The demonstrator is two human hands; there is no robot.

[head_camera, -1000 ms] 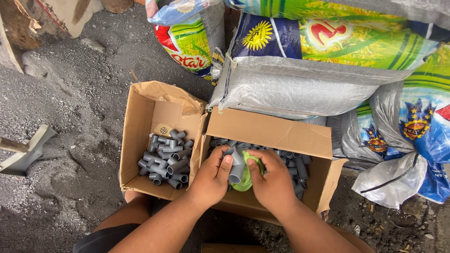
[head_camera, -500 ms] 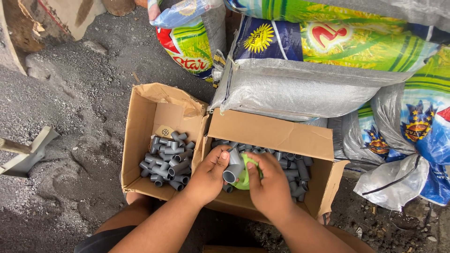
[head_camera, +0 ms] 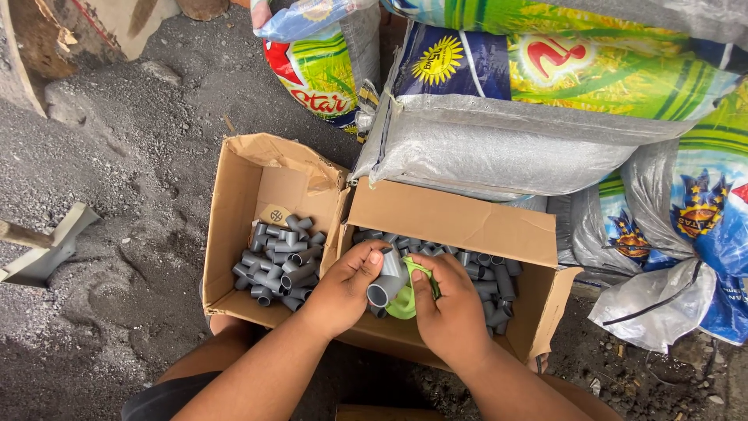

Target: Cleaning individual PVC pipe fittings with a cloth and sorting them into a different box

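Over the right cardboard box (head_camera: 467, 222) the left hand (head_camera: 343, 292) still pinches a grey pipe fitting (head_camera: 386, 282), hardly shifted, the right hand (head_camera: 452, 312) clutching a green rag (head_camera: 407, 300) against it, printed sacks (head_camera: 499, 140) crowding behind

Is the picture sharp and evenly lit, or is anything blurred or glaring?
Head view: soft, even daylight with no hard shadows; the left hand, right hand and grey pipe fitting look sharp; the silver sack shows only a mild sheen; the frame edges bend slightly from the wide lens.

grey pipe fittings (head_camera: 276, 269) in brown cardboard boxes (head_camera: 234, 203), a green cloth (head_camera: 407, 300), silver sacks (head_camera: 499, 148).
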